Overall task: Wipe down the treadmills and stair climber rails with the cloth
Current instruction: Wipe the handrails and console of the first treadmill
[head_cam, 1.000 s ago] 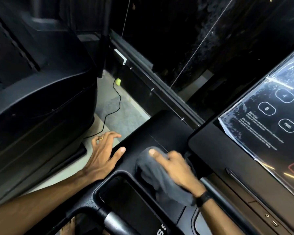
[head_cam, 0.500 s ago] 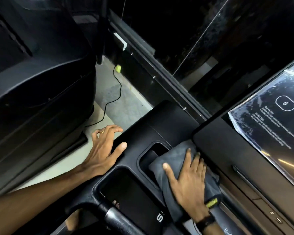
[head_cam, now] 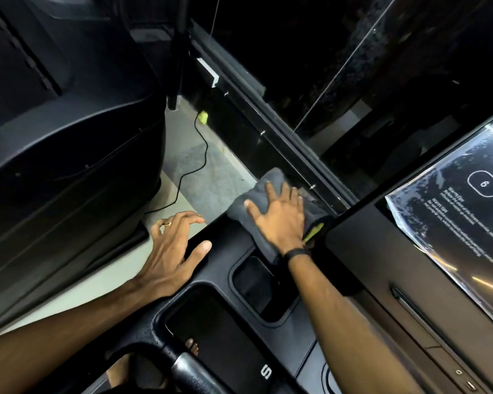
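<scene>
A large black moulded plastic machine housing (head_cam: 69, 132) fills the left side, standing on a pale grey floor (head_cam: 199, 180). At the right, a black treadmill console (head_cam: 382, 265) slopes upward, its dark glossy touch panel (head_cam: 461, 200) covered in shiny protective film and showing a rounded button marked 6. Below it runs the black plastic console tray (head_cam: 225, 240), with two sunken rectangular pockets and a letter S printed near the bottom edge. The right hand (head_cam: 279, 214), a black band on its wrist, lies flat with fingers spread straight, pressing a folded dark grey microfibre cloth (head_cam: 256, 194) against the far end of the tray, beside the console's corner; a yellow-green tag shows at the cloth's edge. The left hand (head_cam: 171, 248) rests on the tray's left edge, holding nothing, fingers loosely bent, a gold ring on one finger. A thin black cable (head_cam: 194, 166) trails across the floor to a small yellow-green plug (head_cam: 203, 117).
</scene>
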